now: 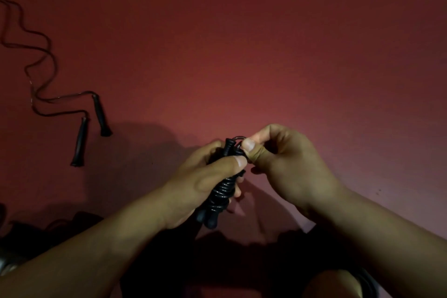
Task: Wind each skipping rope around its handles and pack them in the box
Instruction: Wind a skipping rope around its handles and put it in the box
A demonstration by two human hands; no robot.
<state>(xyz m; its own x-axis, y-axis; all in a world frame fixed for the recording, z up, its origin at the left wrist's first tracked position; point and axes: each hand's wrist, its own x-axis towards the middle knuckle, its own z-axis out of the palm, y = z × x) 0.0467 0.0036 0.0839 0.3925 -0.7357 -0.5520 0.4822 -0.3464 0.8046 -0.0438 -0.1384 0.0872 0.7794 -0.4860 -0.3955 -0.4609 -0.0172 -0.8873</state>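
Observation:
My left hand [200, 181] grips a black skipping rope [221, 197] whose cord is coiled round its two handles, held upright over the red floor. My right hand [283, 164] pinches the last loop of cord [238, 139] at the top of the bundle, thumb and forefinger closed on it. A second skipping rope [43, 65] lies loose on the floor at the left, its cord snaking away and its two black handles [81, 140] side by side. No box shows in this view.
The red floor [266, 55] fills most of the view. Dark shapes [48, 230] sit at the lower left edge, too dim to identify. My knee [333, 285] shows at the bottom right.

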